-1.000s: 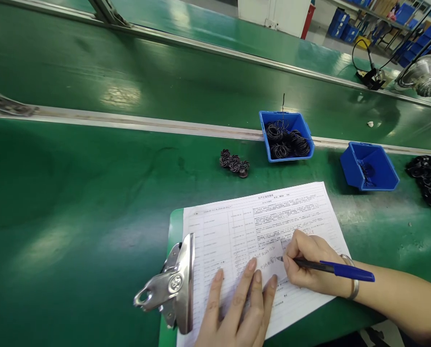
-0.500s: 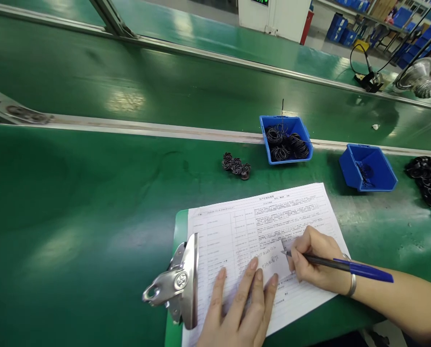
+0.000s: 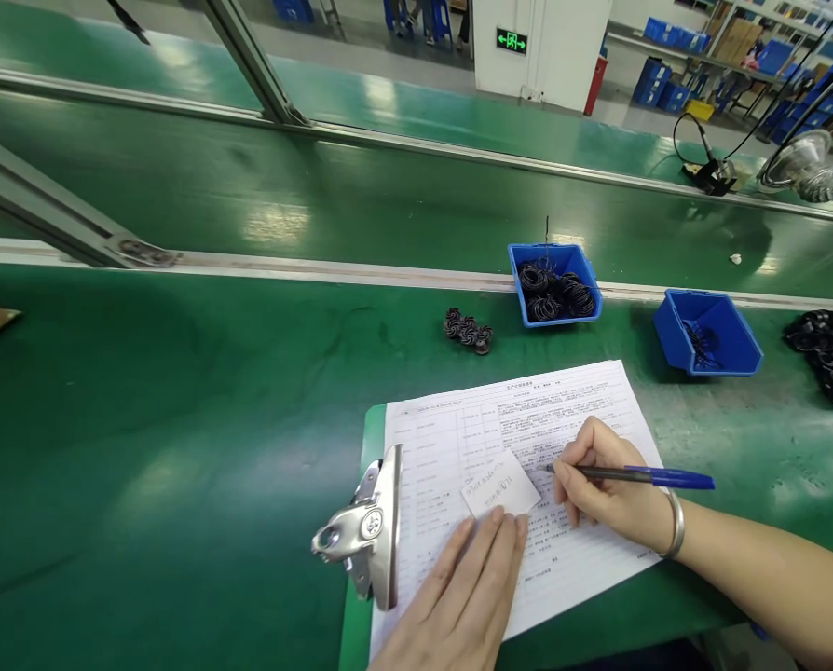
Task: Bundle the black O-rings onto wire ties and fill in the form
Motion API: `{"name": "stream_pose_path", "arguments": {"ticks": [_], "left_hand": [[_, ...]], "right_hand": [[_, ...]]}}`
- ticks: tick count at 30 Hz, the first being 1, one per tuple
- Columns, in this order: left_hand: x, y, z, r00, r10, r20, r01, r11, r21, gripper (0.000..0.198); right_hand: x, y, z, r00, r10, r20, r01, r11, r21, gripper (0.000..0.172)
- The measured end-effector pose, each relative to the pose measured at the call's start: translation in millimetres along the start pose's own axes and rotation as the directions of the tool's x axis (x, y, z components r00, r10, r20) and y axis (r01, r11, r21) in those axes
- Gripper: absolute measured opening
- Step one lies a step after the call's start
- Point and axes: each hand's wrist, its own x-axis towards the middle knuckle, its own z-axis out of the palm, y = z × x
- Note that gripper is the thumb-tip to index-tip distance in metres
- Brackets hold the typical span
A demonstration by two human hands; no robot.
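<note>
My right hand [image 3: 605, 489] is shut on a black pen [image 3: 598, 473] with a blue cap [image 3: 672, 479] on its end, its tip on the printed paper form [image 3: 570, 415]. The form lies on a green clipboard [image 3: 374, 438] under a steel clip [image 3: 367, 531]. My left hand [image 3: 462, 596] rests flat on the form, fingertips at the lower edge of a small white handwritten note [image 3: 500, 486]. The note lies on the form, just left of the pen tip.
A green workbench [image 3: 143, 391] carries a blue bin of black coils [image 3: 553, 284] and a cluster of dark coils [image 3: 468, 331]. Another blue bin [image 3: 706, 331] and a black coil pile [image 3: 828, 359] stand right. A metal rail [image 3: 389, 277] crosses behind.
The view has tilted upward, showing more of the room behind. My left hand has slid toward me, uncovering more of the note. The pen now lies flatter.
</note>
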Motion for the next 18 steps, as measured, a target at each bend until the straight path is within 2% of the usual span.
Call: {"name": "stream_pose_path", "arguments": {"ticks": [6, 13, 18], "left_hand": [[4.0, 0.4, 1.8, 0.999, 0.019, 0.028, -0.018, 0.999, -0.037, 0.068], [0.9, -0.9, 6.9, 0.996, 0.032, 0.084, -0.029, 0.999, -0.046, 0.059], [0.6, -2.8, 8.3, 0.994, 0.062, 0.093, -0.06, 0.998, -0.027, 0.061]], "right_hand": [[-8.1, -1.4, -0.5, 0.985, -0.032, 0.172, 0.066, 0.979, -0.195, 0.013], [-5.3, -0.7, 1.1, 0.978, -0.103, 0.183, 0.159, 0.933, -0.324, 0.015], [-7.8, -1.0, 1.4, 0.968, -0.171, 0.185, 0.229, 0.905, -0.358, 0.013]]}}
